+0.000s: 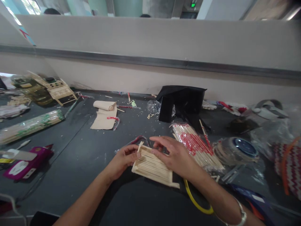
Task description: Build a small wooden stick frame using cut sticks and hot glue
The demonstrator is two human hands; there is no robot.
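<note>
A small tray-like panel of pale wooden sticks [152, 166], with raised stick edges, is tilted above the dark table in front of me. My left hand [127, 156] pinches its left edge near the upper corner, thumb on top. Over the panel's far right part is my right hand [174, 153], thumb and index finger apart, the thumb tip at the panel's inner face. Its other fingers are partly hidden. Just beyond my right hand lies a plastic pack of wooden sticks with red print [190, 141]. Red-marked clear wrapping [138, 138] lies behind the panel.
Brown paper [103, 121], partly rolled, lies ahead. A black folded object [183, 100] stands by the wall. At right are a clear jar [235, 150] and yellow ring [197, 201]; at left, a green-printed stick pack [33, 125], purple device [29, 163] and small wooden chair-like model [60, 91].
</note>
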